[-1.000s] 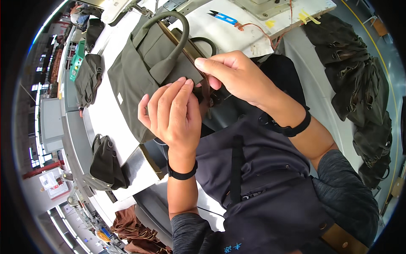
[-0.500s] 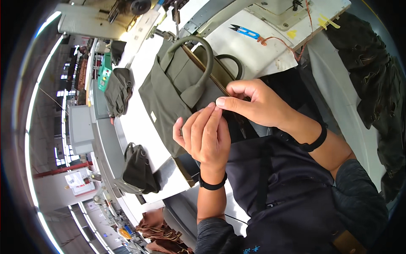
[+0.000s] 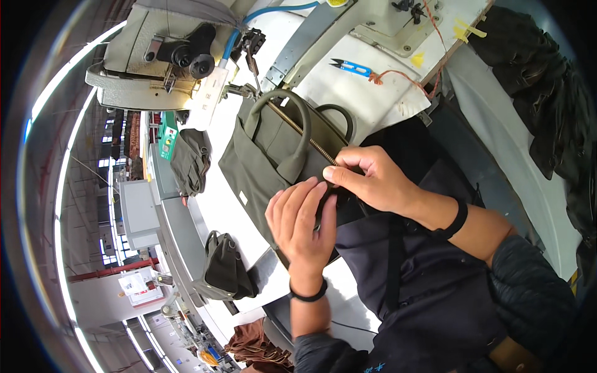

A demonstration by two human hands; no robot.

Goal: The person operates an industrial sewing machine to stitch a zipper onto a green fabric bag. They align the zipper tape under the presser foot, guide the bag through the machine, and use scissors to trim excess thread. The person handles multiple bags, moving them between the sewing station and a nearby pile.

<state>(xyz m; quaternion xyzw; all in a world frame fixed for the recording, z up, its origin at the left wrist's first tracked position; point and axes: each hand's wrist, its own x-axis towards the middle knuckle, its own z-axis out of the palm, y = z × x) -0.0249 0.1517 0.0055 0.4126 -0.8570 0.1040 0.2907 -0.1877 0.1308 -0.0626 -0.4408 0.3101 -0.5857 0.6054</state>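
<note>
An olive-green handbag (image 3: 264, 168) with two rounded handles lies on the white table in front of me, its brass-toothed zipper (image 3: 305, 132) running toward my hands. My right hand (image 3: 379, 183) is at the near end of that zipper, thumb and forefinger pinched together; whatever sits between them is too small or hidden to make out. Just left of it, my left hand (image 3: 301, 224) is raised over the bag's near end, fingers stretched and the thumb apart from them. Its fingertips come close to the right thumb. The hands cover the bag's near end.
Blue thread snips (image 3: 352, 67) on an orange cord lie at the far right, beside a sewing machine bed (image 3: 398, 31). Another machine head (image 3: 161, 56) stands far left. Olive bag pieces (image 3: 189, 163) and a smaller dark bag (image 3: 227, 267) lie along the left. Dark material (image 3: 528, 93) hangs at right.
The view has shifted, so the bag and table sit lower and more of the far-left machine shows. My left thumb has parted from its fingers; the right hand keeps its pinch.
</note>
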